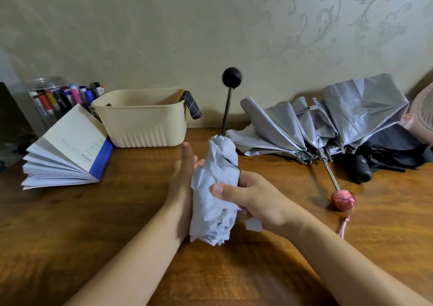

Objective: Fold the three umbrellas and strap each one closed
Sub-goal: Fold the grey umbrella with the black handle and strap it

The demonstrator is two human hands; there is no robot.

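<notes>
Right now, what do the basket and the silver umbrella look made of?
The basket looks like matte cream plastic, judging by its moulded ribs. The silver umbrella looks like thin coated fabric, with a shiny, creased surface; its shaft seems bare metal.

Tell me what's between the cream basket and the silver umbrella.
Head view: the black shaft and round handle of the blue umbrella being folded; otherwise bare table.

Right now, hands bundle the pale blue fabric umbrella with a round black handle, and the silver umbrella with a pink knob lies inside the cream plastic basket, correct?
No. The head view shows the silver umbrella lying on the wooden table, right of the cream plastic basket. The rest holds.
</notes>
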